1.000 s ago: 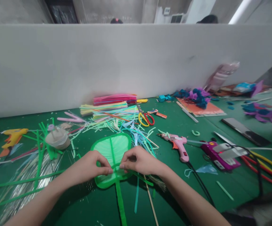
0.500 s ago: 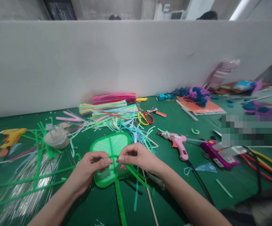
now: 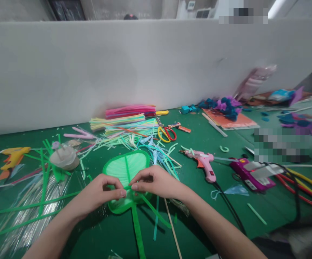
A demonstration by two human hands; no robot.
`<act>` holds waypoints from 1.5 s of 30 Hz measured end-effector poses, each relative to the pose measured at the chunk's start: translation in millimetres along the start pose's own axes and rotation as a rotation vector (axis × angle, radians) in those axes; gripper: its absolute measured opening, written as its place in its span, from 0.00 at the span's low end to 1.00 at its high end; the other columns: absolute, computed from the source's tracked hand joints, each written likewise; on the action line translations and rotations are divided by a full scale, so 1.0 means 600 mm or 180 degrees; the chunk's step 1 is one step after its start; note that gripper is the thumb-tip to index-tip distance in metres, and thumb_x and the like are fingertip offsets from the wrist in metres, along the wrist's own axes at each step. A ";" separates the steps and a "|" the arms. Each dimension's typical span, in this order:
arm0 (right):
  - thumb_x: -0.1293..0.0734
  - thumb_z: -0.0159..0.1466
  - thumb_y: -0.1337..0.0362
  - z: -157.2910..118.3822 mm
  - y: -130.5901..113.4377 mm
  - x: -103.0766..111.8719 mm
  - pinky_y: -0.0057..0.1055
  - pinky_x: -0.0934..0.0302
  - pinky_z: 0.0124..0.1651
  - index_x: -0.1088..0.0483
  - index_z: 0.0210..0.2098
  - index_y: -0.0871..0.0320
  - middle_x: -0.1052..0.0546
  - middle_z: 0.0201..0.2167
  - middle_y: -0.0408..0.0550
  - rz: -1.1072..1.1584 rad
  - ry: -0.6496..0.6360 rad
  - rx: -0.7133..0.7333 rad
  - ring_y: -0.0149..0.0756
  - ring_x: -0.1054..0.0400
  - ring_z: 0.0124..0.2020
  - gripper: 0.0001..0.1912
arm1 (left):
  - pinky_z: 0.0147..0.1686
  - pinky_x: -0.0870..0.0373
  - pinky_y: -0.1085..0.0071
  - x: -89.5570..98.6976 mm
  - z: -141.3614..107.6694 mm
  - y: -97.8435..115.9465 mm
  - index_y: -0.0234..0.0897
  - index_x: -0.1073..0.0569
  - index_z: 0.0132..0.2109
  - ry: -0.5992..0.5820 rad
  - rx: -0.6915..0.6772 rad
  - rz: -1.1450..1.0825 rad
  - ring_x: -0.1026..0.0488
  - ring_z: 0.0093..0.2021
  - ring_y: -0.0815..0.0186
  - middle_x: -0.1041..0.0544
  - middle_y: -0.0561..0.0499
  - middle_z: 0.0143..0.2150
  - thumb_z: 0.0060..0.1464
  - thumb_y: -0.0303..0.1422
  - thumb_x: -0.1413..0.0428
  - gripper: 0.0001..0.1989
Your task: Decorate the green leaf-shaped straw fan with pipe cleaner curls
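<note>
Left hand [image 3: 105, 190] and right hand [image 3: 156, 183] pinching a green strip [image 3: 156, 212], close together, a green leaf-shaped piece [image 3: 118, 167] showing beneath, a pink glue gun [image 3: 203, 161] resting on the surface [image 3: 102, 239].

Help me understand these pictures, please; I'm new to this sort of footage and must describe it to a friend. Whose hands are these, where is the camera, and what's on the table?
There is no machine here: these are a person's bare left hand and right hand. One camera, worn on that person's head, looks forward and down, so you see roughly what they face.

The right fingers pinch a green strip; whether the left fingers grip it too is hard to tell. Beneath the hands is a green leaf-shaped panel with a stem.

Around it on the green table are pink sticks, scissors, a pink glue gun and a yellow glue gun. A pale partition rises behind.
</note>
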State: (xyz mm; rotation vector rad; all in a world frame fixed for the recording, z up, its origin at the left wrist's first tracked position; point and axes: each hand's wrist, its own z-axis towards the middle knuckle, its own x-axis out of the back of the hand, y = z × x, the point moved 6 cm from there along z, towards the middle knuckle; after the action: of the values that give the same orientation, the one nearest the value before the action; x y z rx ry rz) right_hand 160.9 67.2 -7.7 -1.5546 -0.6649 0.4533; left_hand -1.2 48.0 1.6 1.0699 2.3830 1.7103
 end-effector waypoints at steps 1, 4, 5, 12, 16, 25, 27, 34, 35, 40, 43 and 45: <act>0.28 0.57 0.52 0.000 0.000 -0.002 0.26 0.41 0.30 0.21 0.37 0.60 0.21 0.27 0.45 -0.0038 -0.0041 0.0019 0.31 0.32 0.27 0.17 | 0.27 0.48 0.74 -0.001 0.001 0.003 0.36 0.23 0.27 -0.0017 0.0000 0.0045 0.41 0.26 0.69 0.36 0.57 0.22 0.49 0.40 0.39 0.12; 0.28 0.57 0.51 0.001 0.004 -0.008 0.25 0.41 0.30 0.21 0.33 0.60 0.22 0.26 0.44 -0.0016 -0.0170 -0.0027 0.30 0.33 0.26 0.17 | 0.27 0.46 0.74 -0.008 0.005 0.005 0.37 0.22 0.27 -0.0104 -0.0023 0.0091 0.40 0.26 0.68 0.33 0.56 0.22 0.49 0.39 0.39 0.10; 0.27 0.56 0.51 0.001 0.007 -0.009 0.25 0.41 0.30 0.22 0.32 0.61 0.22 0.25 0.44 0.0044 -0.0183 -0.0067 0.30 0.33 0.26 0.17 | 0.27 0.46 0.74 -0.010 0.006 0.005 0.37 0.22 0.27 -0.0119 -0.0043 0.0100 0.39 0.26 0.68 0.33 0.56 0.22 0.48 0.39 0.39 0.10; 0.30 0.59 0.55 0.007 0.014 -0.006 0.25 0.44 0.29 0.28 0.29 0.60 0.30 0.22 0.39 0.0293 0.0352 -0.0114 0.28 0.38 0.25 0.14 | 0.27 0.44 0.74 -0.010 0.015 0.007 0.37 0.23 0.27 0.0573 -0.0273 0.0164 0.38 0.27 0.68 0.28 0.54 0.25 0.49 0.43 0.40 0.14; 0.31 0.61 0.53 0.005 0.006 0.000 0.26 0.45 0.29 0.31 0.28 0.59 0.32 0.21 0.39 0.0206 0.0843 0.0070 0.29 0.39 0.25 0.15 | 0.27 0.42 0.73 -0.026 0.015 0.003 0.37 0.22 0.29 0.1238 -0.0362 -0.0059 0.35 0.27 0.67 0.26 0.53 0.26 0.51 0.45 0.41 0.15; 0.30 0.58 0.49 0.009 0.019 0.012 0.27 0.41 0.29 0.28 0.29 0.59 0.27 0.23 0.42 0.0407 0.0687 -0.0142 0.30 0.35 0.24 0.18 | 0.31 0.37 0.73 -0.037 0.017 -0.018 0.38 0.22 0.29 0.1679 -0.0430 -0.0617 0.31 0.29 0.65 0.23 0.53 0.28 0.51 0.44 0.40 0.14; 0.30 0.58 0.50 0.010 0.017 0.014 0.27 0.41 0.30 0.27 0.29 0.60 0.26 0.23 0.43 0.0340 0.0729 -0.0137 0.30 0.35 0.25 0.17 | 0.29 0.38 0.73 -0.034 0.016 -0.024 0.37 0.22 0.29 0.1838 -0.0367 -0.0836 0.33 0.27 0.67 0.24 0.55 0.25 0.48 0.44 0.38 0.13; 0.32 0.60 0.54 0.010 0.013 0.005 0.27 0.43 0.30 0.29 0.28 0.60 0.28 0.22 0.42 0.0464 0.1120 0.0093 0.29 0.37 0.25 0.14 | 0.30 0.37 0.73 -0.060 0.017 -0.037 0.37 0.22 0.32 0.2303 -0.0326 -0.1326 0.34 0.28 0.67 0.25 0.54 0.26 0.49 0.45 0.38 0.15; 0.32 0.60 0.54 0.010 0.014 0.005 0.27 0.43 0.30 0.29 0.28 0.60 0.28 0.22 0.42 0.0485 0.1161 0.0111 0.30 0.37 0.25 0.14 | 0.31 0.36 0.73 -0.062 0.018 -0.037 0.36 0.22 0.32 0.2273 -0.0327 -0.1316 0.33 0.29 0.67 0.24 0.54 0.27 0.49 0.45 0.38 0.15; 0.32 0.61 0.57 0.006 0.018 0.016 0.27 0.42 0.30 0.28 0.29 0.60 0.27 0.22 0.43 0.0274 0.1043 -0.0018 0.30 0.36 0.25 0.12 | 0.26 0.40 0.73 -0.043 0.023 -0.032 0.36 0.22 0.30 0.1758 -0.0239 -0.0872 0.35 0.26 0.68 0.25 0.54 0.25 0.48 0.45 0.37 0.15; 0.33 0.61 0.60 0.003 0.015 0.021 0.27 0.42 0.30 0.26 0.29 0.61 0.26 0.23 0.43 -0.0008 0.0887 -0.0080 0.30 0.34 0.25 0.10 | 0.28 0.38 0.72 -0.021 0.020 -0.028 0.38 0.20 0.38 0.1067 -0.0081 -0.0323 0.32 0.28 0.66 0.21 0.53 0.32 0.48 0.46 0.37 0.17; 0.33 0.62 0.62 0.000 0.010 0.023 0.26 0.42 0.31 0.26 0.29 0.61 0.25 0.22 0.43 -0.0215 0.0843 -0.0032 0.30 0.35 0.25 0.09 | 0.35 0.35 0.71 0.000 0.012 -0.022 0.40 0.21 0.45 0.0854 -0.0090 -0.0121 0.28 0.36 0.63 0.19 0.51 0.40 0.52 0.48 0.40 0.19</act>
State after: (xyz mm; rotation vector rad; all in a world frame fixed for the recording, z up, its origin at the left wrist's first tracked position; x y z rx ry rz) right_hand 171.8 76.2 -12.5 -1.5627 -0.5130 0.1886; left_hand -5.1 51.8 -12.7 0.8318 2.5000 1.9808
